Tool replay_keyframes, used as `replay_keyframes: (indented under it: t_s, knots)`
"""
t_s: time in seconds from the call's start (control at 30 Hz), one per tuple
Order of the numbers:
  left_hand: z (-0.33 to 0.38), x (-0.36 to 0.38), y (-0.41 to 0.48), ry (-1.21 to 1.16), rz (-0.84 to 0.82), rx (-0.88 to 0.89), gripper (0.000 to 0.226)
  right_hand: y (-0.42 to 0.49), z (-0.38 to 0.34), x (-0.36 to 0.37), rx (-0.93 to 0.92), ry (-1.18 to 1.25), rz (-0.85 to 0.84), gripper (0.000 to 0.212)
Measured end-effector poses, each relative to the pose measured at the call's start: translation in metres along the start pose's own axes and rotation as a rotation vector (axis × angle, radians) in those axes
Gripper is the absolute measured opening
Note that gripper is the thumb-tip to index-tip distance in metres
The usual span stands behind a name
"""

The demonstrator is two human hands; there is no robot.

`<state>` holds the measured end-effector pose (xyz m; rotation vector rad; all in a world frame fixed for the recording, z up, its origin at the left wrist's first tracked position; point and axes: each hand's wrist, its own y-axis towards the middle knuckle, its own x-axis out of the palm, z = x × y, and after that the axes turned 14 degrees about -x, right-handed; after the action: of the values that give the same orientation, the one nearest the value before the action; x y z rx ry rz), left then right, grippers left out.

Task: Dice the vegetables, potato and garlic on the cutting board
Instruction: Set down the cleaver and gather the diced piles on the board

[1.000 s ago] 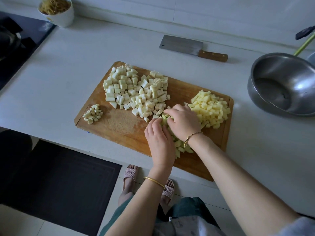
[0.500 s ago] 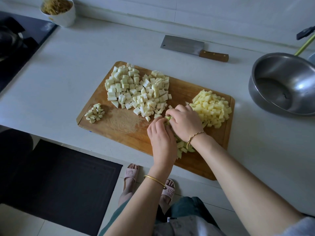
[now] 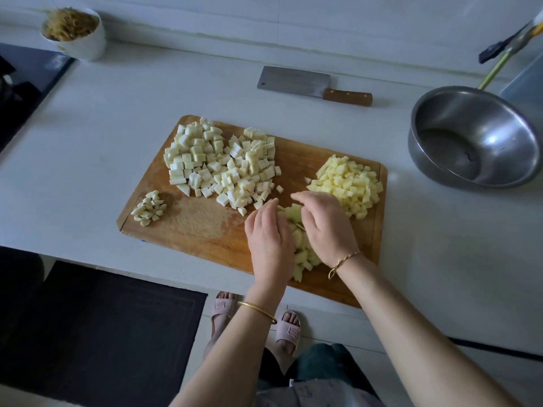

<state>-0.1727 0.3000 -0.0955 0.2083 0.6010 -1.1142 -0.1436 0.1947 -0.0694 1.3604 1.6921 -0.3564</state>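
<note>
Head view: left hand (image 3: pixel 270 242) and right hand (image 3: pixel 329 227), fingers loosely straight, are cupping green dice (image 3: pixel 302 251) on the board (image 3: pixel 205 230). Pale cubes (image 3: pixel 223 163), potato (image 3: pixel 346 183) and garlic (image 3: pixel 148 208) are lying diced beside them. The cleaver (image 3: pixel 293 82) is idling on the surface, so dicing is seemingly ending.

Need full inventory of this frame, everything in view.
cutting board: 1, brown wood, counter centre
white cubes: 1 big pile, white, board's far left
potato cubes: 1 pile, pale yellow, board's right
garlic pieces: 1 small pile, cream, board's left edge
greenish pieces: 1 pile, pale green, between the hands
cleaver: 1, steel, wooden handle, counter beyond board
metal bowl: 1, silver, right of board
white bowl: 1, white, brownish strands inside, far left
floor mat: 1, dark, floor left
slippers: 2, pink, floor below board
left hand: 1, gold bangle, left of greenish pieces
right hand: 1, thin bracelet, right of greenish pieces
</note>
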Motion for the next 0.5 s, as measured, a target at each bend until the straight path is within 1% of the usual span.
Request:
replay_keyframes:
  t_s: [0.1, 0.17, 0.37, 0.5]
  knots:
    - [0.001, 0.001, -0.002, -0.004, 0.019, -0.001, 0.042, -0.009, 0.012, -0.018, 0.100, 0.040, 0.229, 0.036]
    - [0.000, 0.002, -0.002, -0.018, 0.022, -0.009, 0.041, -0.017, 0.019, -0.023, 0.170, 0.029, 0.307, 0.039]
    - [-0.001, 0.003, -0.002, -0.028, 0.017, -0.034, 0.034, -0.035, 0.025, -0.009, 0.257, 0.024, 0.313, 0.039]
    - [0.000, 0.003, -0.001, -0.041, 0.033, -0.058, 0.033, -0.032, 0.022, -0.005, 0.265, -0.033, 0.263, 0.040]
